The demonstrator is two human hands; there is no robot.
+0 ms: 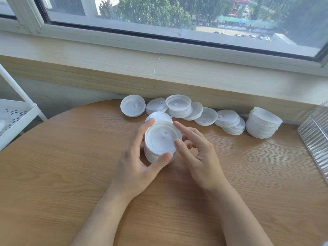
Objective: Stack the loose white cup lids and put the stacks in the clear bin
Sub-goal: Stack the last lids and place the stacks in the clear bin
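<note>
right now the left hand (136,167) grips a short stack of lids (160,144) above the counter (71,174), thumb on the near edge and fingers curled round the far side. the right hand (197,153) sits just beside the stack with fingers loosely spread, one fingertip touching the rim, holding nothing. more loose lids (179,108) lie in a row by the wall, another lid (158,117) just behind the held stack, and a taller stack (262,123) stands near the clear bin (316,137) at the right edge. to do this step well, i would square the rims with the free hand so each lid nests flat, keep the grip light so the thin plastic does not buckle, then add the nearest lid. a tilted lid would likely let the pile slip.
</note>
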